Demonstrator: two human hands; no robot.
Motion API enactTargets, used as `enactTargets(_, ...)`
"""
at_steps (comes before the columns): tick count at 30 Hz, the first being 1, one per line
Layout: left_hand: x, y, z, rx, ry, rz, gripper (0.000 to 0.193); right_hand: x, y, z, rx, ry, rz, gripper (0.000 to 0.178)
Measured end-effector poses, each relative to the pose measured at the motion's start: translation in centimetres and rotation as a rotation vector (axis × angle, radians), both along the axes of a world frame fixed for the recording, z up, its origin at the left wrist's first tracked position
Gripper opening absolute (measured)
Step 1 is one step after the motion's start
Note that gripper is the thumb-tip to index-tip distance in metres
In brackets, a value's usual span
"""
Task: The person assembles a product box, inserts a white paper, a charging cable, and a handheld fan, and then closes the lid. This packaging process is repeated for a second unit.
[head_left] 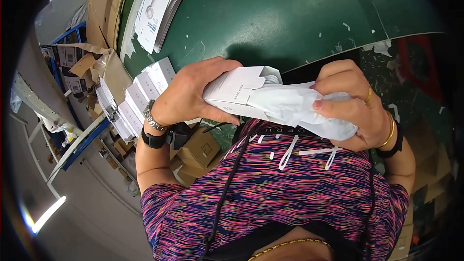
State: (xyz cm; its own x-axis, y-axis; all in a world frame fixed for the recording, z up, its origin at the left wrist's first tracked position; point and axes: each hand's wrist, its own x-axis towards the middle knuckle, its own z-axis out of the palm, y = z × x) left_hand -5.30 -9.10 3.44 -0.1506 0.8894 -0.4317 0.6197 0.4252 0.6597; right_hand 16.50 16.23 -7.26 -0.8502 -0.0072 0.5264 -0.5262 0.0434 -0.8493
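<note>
My left hand (pixel 186 92) is wrapped round a small white carton (pixel 229 86), held in front of my chest with its end open toward the right. At that open end sits a soft white plastic bag (pixel 285 100), partly inside the carton and partly sticking out. Its contents are hidden by the wrapping. My right hand (pixel 355 104) grips the outer part of this bag with bent fingers. Beside the bag, just inside the carton's mouth, shows a piece of white coiled cable (pixel 272 79). One carton flap stands up there.
A green table (pixel 270 14) with paper scraps lies beyond my hands. A stack of printed sheets (pixel 159 9) rests at its far left. Several white cartons (pixel 137 96) stand in a row left of my wrist. Brown cardboard boxes (pixel 200 150) are below on the left.
</note>
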Motion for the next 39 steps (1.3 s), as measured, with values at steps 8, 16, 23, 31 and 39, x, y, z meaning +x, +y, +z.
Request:
enactTargets(8,1.2,2.4,0.1,-0.025,-0.019,-0.044,0.095,-1.0,-0.8,0.8,0.111,0.0,0.013,0.054)
enactTargets(16,1.9,1.6,-0.4,0.175,0.221,0.024,0.09,0.5,0.6,2.2,0.046,-0.227,-0.223,0.054)
enactTargets(23,2.9,1.0,-1.4,0.239,0.382,0.037,0.089,1.5,-0.4,4.1,0.229,-0.21,-0.219,0.04)
enactTargets(31,3.9,-0.4,-2.1,0.282,0.43,0.055,0.085,1.0,-2.2,3.8,0.209,-0.218,-0.207,0.037)
enactTargets(39,4.5,-1.2,-2.2,0.354,0.547,0.073,0.083,1.2,-3.2,4.4,0.251,-0.11,-0.238,0.029)
